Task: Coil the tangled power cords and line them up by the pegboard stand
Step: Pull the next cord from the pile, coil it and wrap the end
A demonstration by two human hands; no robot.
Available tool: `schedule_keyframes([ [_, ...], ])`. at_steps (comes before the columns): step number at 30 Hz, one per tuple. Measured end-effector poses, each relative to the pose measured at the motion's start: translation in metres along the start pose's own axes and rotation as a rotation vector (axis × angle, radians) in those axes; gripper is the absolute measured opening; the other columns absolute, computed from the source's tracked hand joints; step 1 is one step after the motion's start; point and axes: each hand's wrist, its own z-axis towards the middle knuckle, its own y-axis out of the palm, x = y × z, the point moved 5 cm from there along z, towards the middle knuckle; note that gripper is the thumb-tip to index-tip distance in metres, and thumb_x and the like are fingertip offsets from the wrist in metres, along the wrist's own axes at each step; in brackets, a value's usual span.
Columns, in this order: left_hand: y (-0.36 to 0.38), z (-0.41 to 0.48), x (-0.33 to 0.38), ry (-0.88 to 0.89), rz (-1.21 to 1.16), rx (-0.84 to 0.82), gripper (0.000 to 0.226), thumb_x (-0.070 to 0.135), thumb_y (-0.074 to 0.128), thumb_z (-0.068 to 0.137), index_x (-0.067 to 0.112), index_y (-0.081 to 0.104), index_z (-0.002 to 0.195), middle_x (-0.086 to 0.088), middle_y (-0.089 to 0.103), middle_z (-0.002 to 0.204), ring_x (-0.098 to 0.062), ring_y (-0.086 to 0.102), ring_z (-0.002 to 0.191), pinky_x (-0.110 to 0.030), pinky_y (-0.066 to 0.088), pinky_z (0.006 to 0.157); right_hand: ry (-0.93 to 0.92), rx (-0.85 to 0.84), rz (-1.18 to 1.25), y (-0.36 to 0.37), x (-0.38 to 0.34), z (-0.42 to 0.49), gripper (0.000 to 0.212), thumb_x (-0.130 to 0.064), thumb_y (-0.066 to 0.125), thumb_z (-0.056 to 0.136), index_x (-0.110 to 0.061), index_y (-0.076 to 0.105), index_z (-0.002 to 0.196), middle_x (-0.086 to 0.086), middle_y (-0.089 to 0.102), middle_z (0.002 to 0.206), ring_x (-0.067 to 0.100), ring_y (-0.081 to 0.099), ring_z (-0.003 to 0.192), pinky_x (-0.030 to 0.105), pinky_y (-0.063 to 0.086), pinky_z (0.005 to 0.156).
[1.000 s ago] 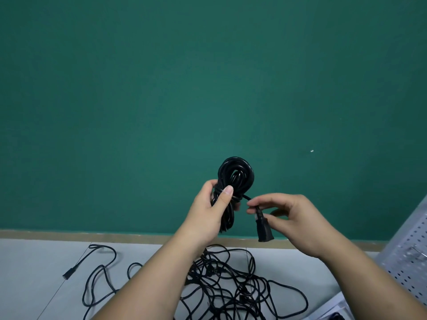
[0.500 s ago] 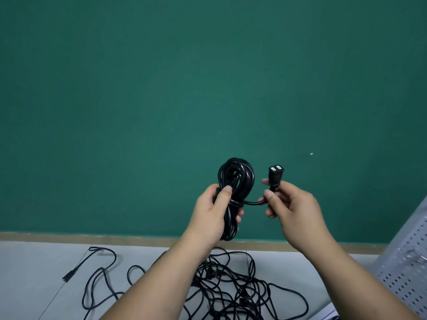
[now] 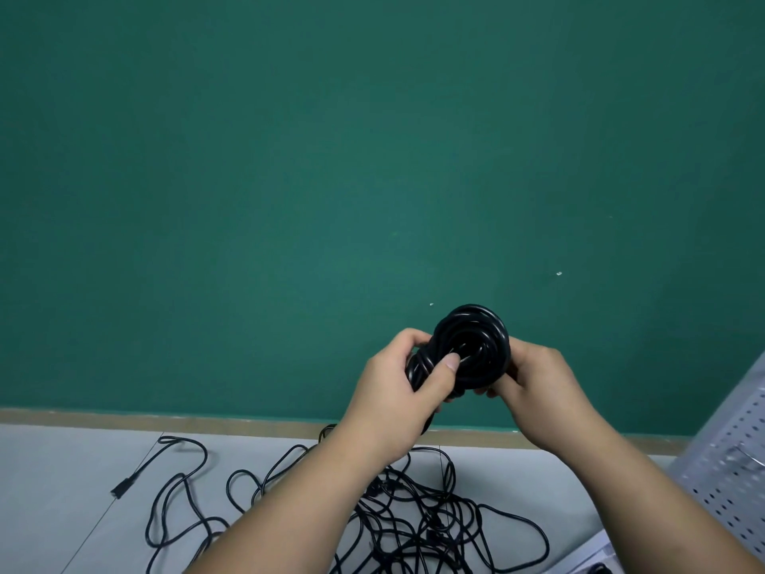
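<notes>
A coiled black power cord point(image 3: 476, 341) is held up in front of the green wall. My left hand point(image 3: 407, 383) grips the coil's lower left side, thumb pressed on its middle. My right hand point(image 3: 538, 383) holds the coil from the right, fingers curled behind and under it; the cord's plug is hidden. Below, a tangle of black power cords point(image 3: 414, 524) lies on the grey floor, with one loose plug point(image 3: 122, 487) stretched out to the left. The white pegboard stand point(image 3: 737, 470) leans at the right edge.
The green wall point(image 3: 331, 159) meets the grey floor point(image 3: 62, 470) at a tan baseboard strip point(image 3: 165, 420). A pale sheet or base edge point(image 3: 596, 553) shows at the bottom right by the pegboard.
My right hand, which held the plug end up beside the coil, has brought it in behind the coil. The plug is out of sight now. The coil has tilted to face me.
</notes>
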Motion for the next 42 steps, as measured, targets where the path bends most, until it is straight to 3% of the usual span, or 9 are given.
schedule_keyframes([
  [6,-0.003,0.003,0.0,-0.013,-0.099,0.006,0.021,0.04,0.063,0.095,0.021,0.064,0.104,-0.007,0.076,0.079,-0.04,0.072,0.071,-0.051,0.061,0.067,-0.187,0.044,0.039,-0.004,-0.008,0.004,0.043,0.009,0.066,0.095,-0.034,0.07,0.086,-0.007,0.067,0.077,0.017,0.066,0.073,0.022,0.049,0.068],
  [10,-0.005,0.004,-0.002,-0.094,-0.238,-0.007,0.026,0.029,0.059,0.104,0.003,0.061,0.106,-0.009,0.071,0.076,-0.029,0.067,0.063,-0.036,0.054,0.057,-0.195,0.035,0.11,-0.005,-0.011,0.004,0.052,0.011,0.061,0.096,-0.04,0.069,0.096,-0.009,0.064,0.081,0.015,0.064,0.073,0.018,0.046,0.069],
  [14,-0.01,0.006,-0.009,-0.194,-0.33,-0.02,0.033,0.043,0.057,0.101,0.01,0.065,0.1,-0.013,0.069,0.076,-0.03,0.061,0.059,-0.034,0.046,0.059,-0.035,-0.157,0.262,0.007,-0.007,-0.001,0.022,-0.011,0.058,0.101,-0.027,0.07,0.108,-0.009,0.07,0.088,0.024,0.057,0.073,0.044,0.052,0.074],
  [16,-0.013,0.007,-0.013,-0.227,-0.349,-0.009,0.035,0.048,0.059,0.102,0.014,0.068,0.1,-0.01,0.07,0.079,-0.03,0.062,0.061,-0.037,0.044,0.062,0.027,-0.22,0.378,0.012,-0.011,-0.004,0.013,-0.032,0.06,0.097,-0.025,0.066,0.105,-0.008,0.062,0.081,0.019,0.05,0.07,0.042,0.047,0.071],
  [19,-0.009,0.005,-0.014,-0.261,-0.358,-0.035,0.04,0.052,0.054,0.103,0.017,0.073,0.106,-0.011,0.071,0.087,-0.03,0.066,0.07,-0.04,0.048,0.066,0.016,-0.168,0.333,0.013,-0.017,-0.005,0.032,-0.063,0.063,0.096,-0.031,0.063,0.095,-0.013,0.05,0.071,0.013,0.041,0.064,0.034,0.038,0.064],
  [25,-0.002,0.0,-0.011,-0.267,-0.33,0.032,0.038,0.043,0.038,0.113,0.025,0.071,0.119,-0.015,0.077,0.109,-0.026,0.073,0.08,-0.045,0.059,0.08,0.016,0.029,0.106,0.011,-0.023,-0.004,0.048,-0.07,0.059,0.088,-0.022,0.06,0.084,-0.008,0.042,0.061,0.01,0.036,0.057,0.034,0.033,0.056],
  [30,-0.002,-0.001,0.001,-0.292,-0.332,0.034,0.074,0.081,0.029,0.095,0.03,0.079,0.113,-0.01,0.077,0.094,-0.022,0.067,0.073,-0.032,0.05,0.065,-0.017,0.011,0.055,0.014,-0.033,-0.007,0.035,-0.055,0.056,0.101,-0.024,0.055,0.086,-0.011,0.045,0.06,0.009,0.037,0.056,0.026,0.032,0.054],
  [37,-0.004,0.001,-0.002,-0.337,-0.578,0.023,0.081,0.087,0.05,0.08,0.018,0.077,0.111,-0.015,0.061,0.088,-0.027,0.059,0.061,-0.035,0.042,0.061,-0.101,-0.082,0.102,0.002,-0.044,-0.012,0.033,-0.054,0.044,0.104,-0.025,0.058,0.097,0.008,0.053,0.076,0.028,0.047,0.071,0.045,0.043,0.064],
  [42,0.004,-0.002,-0.001,-0.455,-0.784,-0.091,0.081,0.086,0.046,0.089,0.015,0.071,0.117,-0.01,0.061,0.096,-0.023,0.05,0.057,-0.031,0.042,0.056,-0.146,-0.192,0.198,-0.004,-0.051,-0.012,0.02,-0.037,0.05,0.108,-0.027,0.063,0.097,-0.017,0.053,0.073,0.005,0.047,0.069,0.019,0.04,0.066],
])
